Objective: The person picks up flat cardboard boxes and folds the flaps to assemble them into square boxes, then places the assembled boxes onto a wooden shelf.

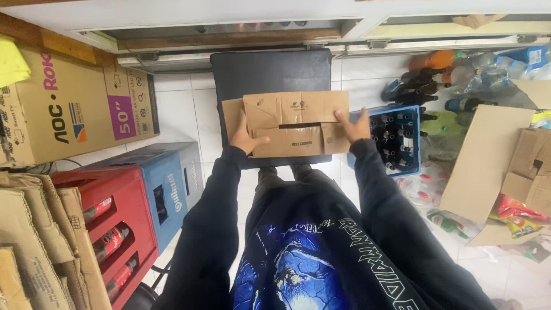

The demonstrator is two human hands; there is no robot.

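Head view, looking straight down: a flattened brown cardboard box (295,123) with folded flaps lies on a dark square padded stool top (270,72), covering its near half. The left hand (245,138) grips the cardboard's left edge, thumb on top pointing inward and the fingers tucked beneath it. The right hand (354,127) presses on the right edge, fingers spread flat on the upper face and curled around the side. Both arms wear black sleeves, and a black sweatshirt with a blue print fills the bottom of the frame.

To the left on the white tiled floor (178,115) stand a red plastic bottle crate (117,229) holding bottles on their sides and a blue plastic crate (166,189) just behind it, with a large brown television carton (74,103) further back. To the right, just beside the stool, is a blue crate of dark glass bottles (396,140); beyond it lie loose plastic bottles (459,69) and open cardboard pieces (488,161).
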